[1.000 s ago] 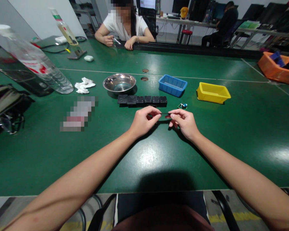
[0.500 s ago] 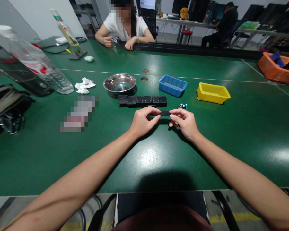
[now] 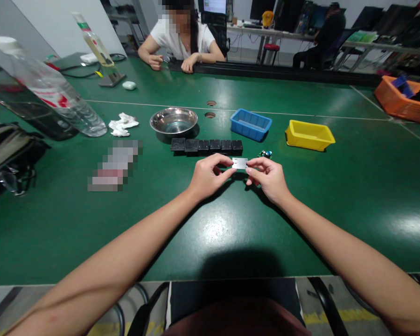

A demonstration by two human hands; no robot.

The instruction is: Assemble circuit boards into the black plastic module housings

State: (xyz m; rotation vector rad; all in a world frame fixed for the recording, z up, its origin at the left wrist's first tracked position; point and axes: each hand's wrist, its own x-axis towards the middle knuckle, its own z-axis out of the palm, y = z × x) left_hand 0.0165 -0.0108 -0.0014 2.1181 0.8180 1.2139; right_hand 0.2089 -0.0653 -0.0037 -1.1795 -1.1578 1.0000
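Between my two hands is a small flat rectangular plate [image 3: 240, 163], its pale silvery face with small dark slots turned up to me. My left hand [image 3: 213, 175] pinches its left edge between thumb and fingers. On the right edge, my right hand [image 3: 267, 177] grips it the same way. Just beyond my hands runs a row of black square cases [image 3: 209, 146], the two leftmost looking larger. A small green circuit board [image 3: 265, 154] with shiny parts lies behind my right fingers.
Past the row stand a steel bowl [image 3: 174, 122], a blue bin [image 3: 251, 125] and a yellow bin [image 3: 310, 136]. Crumpled tissue [image 3: 123, 124] and a large clear bottle [image 3: 56, 93] are at left. An orange basket [image 3: 406, 102] sits far right. Across the table sits a person [image 3: 182, 42].
The plate has turned in my fingers: a dark side showed before, and the pale slotted face shows now. My hands have stayed in nearly the same place.
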